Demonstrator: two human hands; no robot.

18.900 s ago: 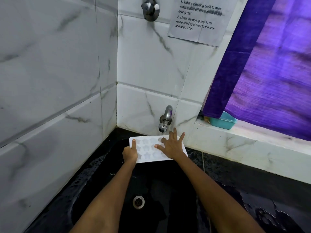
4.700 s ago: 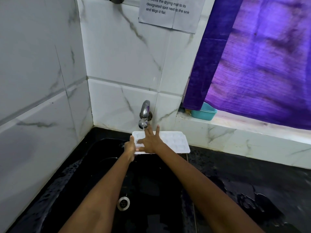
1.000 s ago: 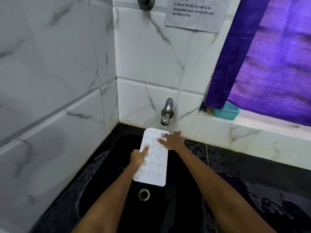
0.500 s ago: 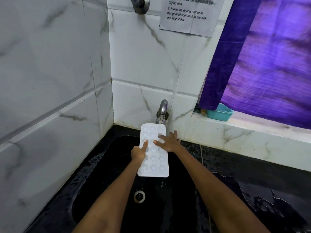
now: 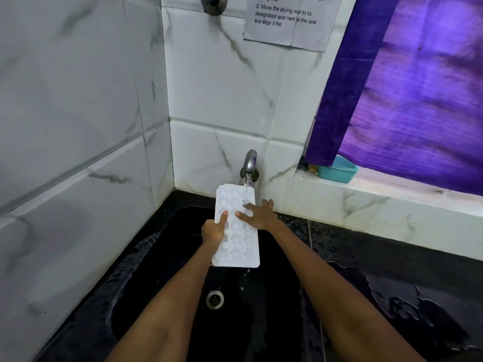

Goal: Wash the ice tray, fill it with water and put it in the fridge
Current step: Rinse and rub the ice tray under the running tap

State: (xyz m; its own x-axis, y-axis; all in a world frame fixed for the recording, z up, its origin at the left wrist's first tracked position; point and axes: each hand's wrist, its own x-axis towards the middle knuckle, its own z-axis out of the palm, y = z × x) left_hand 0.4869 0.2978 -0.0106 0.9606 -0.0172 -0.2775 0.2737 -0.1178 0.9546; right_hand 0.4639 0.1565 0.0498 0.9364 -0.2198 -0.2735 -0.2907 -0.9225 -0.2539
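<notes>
A white ice tray (image 5: pixel 239 246) with star-shaped cells is held lengthwise over the black sink (image 5: pixel 162 257), its far end under the metal tap (image 5: pixel 248 165). A thin stream of water runs from the tap onto the tray's far right cells, and drops fall off its near edge. My left hand (image 5: pixel 213 231) grips the tray's left edge, thumb on top. My right hand (image 5: pixel 258 214) lies flat on the tray's upper face with the fingers spread over the cells.
The sink drain (image 5: pixel 214 299) lies below the tray. Marble-tiled walls close in the left and back. A wet black counter (image 5: pixel 392 283) runs to the right. On the ledge stands a teal tub (image 5: pixel 338 171) under a purple curtain (image 5: pixel 418 100). A paper note (image 5: pixel 287 22) hangs above.
The tray, crosswise under the tap seconds ago, now lies lengthwise. In the last second its far end moved under the running stream, and my right hand slid onto the cells.
</notes>
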